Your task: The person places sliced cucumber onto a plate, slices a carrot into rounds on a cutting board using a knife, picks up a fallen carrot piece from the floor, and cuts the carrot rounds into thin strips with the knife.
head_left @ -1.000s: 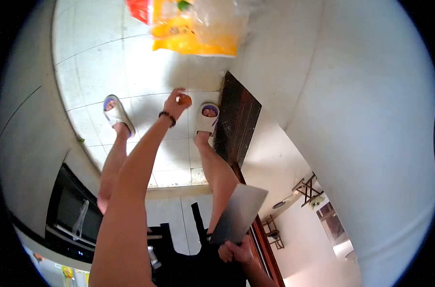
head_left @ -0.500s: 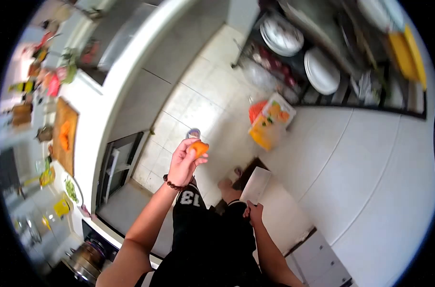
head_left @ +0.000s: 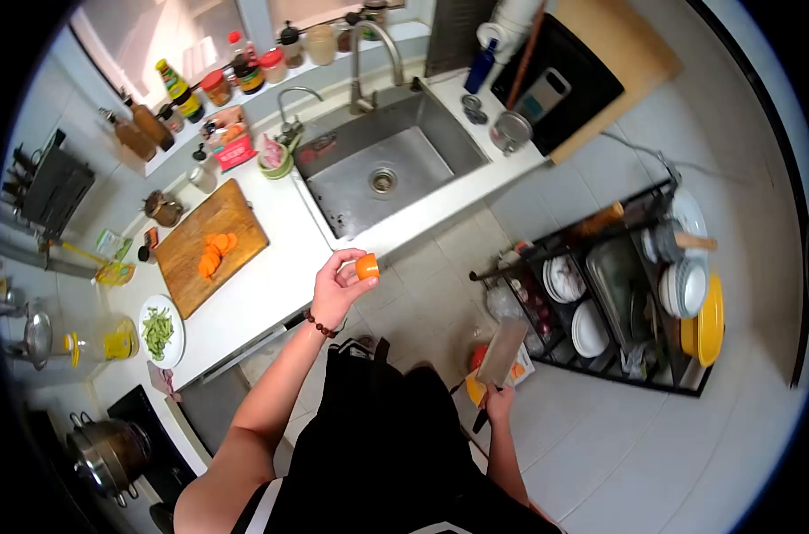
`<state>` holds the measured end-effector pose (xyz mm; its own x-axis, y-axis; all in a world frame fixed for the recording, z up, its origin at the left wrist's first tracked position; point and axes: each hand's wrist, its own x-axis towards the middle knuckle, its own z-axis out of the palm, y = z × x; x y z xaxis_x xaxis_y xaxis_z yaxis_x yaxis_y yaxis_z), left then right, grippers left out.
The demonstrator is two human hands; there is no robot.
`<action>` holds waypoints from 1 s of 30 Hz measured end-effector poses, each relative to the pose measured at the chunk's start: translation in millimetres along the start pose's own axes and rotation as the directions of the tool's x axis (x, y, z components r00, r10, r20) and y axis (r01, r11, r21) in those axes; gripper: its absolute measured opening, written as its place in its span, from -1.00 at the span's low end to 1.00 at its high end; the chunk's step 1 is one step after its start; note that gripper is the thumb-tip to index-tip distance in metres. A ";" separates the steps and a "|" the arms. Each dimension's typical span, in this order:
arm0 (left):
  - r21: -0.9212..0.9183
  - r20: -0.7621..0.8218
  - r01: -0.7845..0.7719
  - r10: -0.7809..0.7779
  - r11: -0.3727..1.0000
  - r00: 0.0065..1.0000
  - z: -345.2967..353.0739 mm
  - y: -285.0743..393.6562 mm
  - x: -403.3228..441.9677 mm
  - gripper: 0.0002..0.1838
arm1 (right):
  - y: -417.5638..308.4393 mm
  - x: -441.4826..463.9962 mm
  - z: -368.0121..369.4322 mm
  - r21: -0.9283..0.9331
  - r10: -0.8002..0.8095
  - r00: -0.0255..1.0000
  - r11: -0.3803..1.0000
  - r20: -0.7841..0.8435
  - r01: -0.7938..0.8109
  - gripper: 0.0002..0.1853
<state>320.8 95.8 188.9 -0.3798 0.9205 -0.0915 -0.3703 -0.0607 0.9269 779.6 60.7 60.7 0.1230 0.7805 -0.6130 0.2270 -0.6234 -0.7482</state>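
Clearly, the left hand (head_left: 336, 287) pinches a carrot piece (head_left: 367, 266) between thumb and fingers, while the right hand (head_left: 498, 404) is wrapped around a cleaver (head_left: 502, 353) at its handle (head_left: 481, 420).

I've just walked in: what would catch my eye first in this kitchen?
Probably the broad cleaver in the person's right hand, held out over the floor. Next, the bright orange carrot piece in the left hand, near the counter edge. Then the orange slices on the wooden board, left of the sink.
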 end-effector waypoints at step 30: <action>0.727 -0.680 0.491 0.408 0.480 0.609 -495.3 25.1 -108.4 -0.68 | -211.8 -128.2 584.5 -0.287 -0.283 0.366 0.283 0.887 0.915 -0.76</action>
<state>-67.2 -196.6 41.8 -0.9590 0.2732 0.0747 0.2521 0.7031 0.6649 151.0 65.2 149.4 -0.8759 0.4199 -0.2374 0.4541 0.5517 -0.6995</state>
